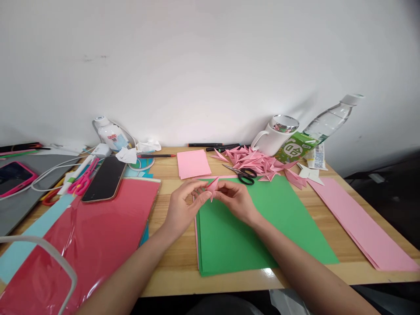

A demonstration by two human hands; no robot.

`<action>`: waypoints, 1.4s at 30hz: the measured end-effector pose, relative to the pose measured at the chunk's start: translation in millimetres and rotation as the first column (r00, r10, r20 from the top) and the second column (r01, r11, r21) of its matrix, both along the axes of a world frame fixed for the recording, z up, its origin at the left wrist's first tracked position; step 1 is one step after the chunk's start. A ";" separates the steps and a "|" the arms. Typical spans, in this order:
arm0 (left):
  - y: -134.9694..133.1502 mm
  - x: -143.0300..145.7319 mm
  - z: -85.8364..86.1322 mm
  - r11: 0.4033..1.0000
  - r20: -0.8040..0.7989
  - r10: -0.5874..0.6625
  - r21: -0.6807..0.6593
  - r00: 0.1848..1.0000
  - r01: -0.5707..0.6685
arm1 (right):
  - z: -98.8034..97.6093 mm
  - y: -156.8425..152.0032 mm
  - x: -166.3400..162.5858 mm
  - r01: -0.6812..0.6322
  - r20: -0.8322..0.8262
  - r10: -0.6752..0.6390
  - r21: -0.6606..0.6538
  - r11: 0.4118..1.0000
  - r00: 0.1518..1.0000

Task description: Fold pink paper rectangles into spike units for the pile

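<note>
My left hand point(184, 206) and my right hand point(236, 200) meet over the top edge of a green paper sheet point(262, 227). Both pinch a small folded pink paper piece point(212, 185) between their fingertips, a pointed corner sticking up. Just behind lie a stack of small pink paper rectangles point(193, 163), black-handled scissors point(244, 174) and a heap of folded pink paper triangles point(256, 161).
A red plastic-wrapped paper pack point(92, 236) with a phone point(105, 179) on it lies left. Pink scissors point(82, 181), cables and a laptop point(19, 197) sit far left. A white mug point(274, 135), a water bottle point(321, 127) and long pink strips point(361, 223) are right.
</note>
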State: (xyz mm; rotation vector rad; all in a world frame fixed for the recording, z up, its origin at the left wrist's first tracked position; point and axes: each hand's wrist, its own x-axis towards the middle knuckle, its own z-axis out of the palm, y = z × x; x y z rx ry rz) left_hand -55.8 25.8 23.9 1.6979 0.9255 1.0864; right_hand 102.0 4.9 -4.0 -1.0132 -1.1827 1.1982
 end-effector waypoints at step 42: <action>12.1 -9.9 6.1 0.964 0.047 -0.034 -0.262 0.998 0.045 | 3.7 -11.4 0.3 -0.182 0.557 -0.005 0.280 0.942 0.830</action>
